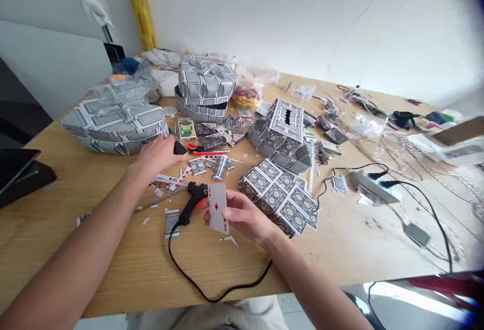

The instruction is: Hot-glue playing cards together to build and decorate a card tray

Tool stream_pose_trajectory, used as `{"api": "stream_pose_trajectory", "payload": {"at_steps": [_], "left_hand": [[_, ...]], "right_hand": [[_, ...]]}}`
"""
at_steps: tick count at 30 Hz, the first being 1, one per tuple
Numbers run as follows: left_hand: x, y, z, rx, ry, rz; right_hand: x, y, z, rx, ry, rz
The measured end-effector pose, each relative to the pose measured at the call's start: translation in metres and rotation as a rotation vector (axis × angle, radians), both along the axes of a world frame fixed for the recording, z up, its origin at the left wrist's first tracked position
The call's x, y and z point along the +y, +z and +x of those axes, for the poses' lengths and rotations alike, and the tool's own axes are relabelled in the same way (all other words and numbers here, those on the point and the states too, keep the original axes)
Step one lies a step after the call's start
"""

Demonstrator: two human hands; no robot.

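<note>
While the fingers of the right hand [251,217] pinched a playing card [217,219] above the surface [124,282], inward from its near edge, those of the left hand [157,156] lay beside a dark object [180,148], their closure impossible to tell; the step appeared to be positioning the card, and the next move seemed to call for a steady hold, clear of the glue gun [194,199]. A patterned box [274,194] stood beyond the right hand, and a power strip [376,187] lay toward the right edge. Behind the far edge rose a pale wall [302,33], a yellow roll [140,12] tilting near the far left corner.
</note>
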State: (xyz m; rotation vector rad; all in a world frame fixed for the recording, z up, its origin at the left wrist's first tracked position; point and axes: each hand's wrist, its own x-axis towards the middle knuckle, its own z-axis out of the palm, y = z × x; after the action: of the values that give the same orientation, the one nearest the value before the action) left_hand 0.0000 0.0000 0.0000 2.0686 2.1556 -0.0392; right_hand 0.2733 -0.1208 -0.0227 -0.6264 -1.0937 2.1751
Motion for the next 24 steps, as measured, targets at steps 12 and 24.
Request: {"api": "stream_pose_trajectory", "payload": {"at_steps": [12, 24], "left_hand": [[0.0007, -0.0018, 0.0017, 0.006, -0.008, 0.024], [-0.0023, 0.0046, 0.0044, 0.004, 0.031, 0.001]], "right_hand": [[-0.0015, 0.0066, 0.0007, -0.016, 0.006, -0.026], [-0.0019, 0.0070, -0.0007, 0.002, -0.016, -0.052]]}}
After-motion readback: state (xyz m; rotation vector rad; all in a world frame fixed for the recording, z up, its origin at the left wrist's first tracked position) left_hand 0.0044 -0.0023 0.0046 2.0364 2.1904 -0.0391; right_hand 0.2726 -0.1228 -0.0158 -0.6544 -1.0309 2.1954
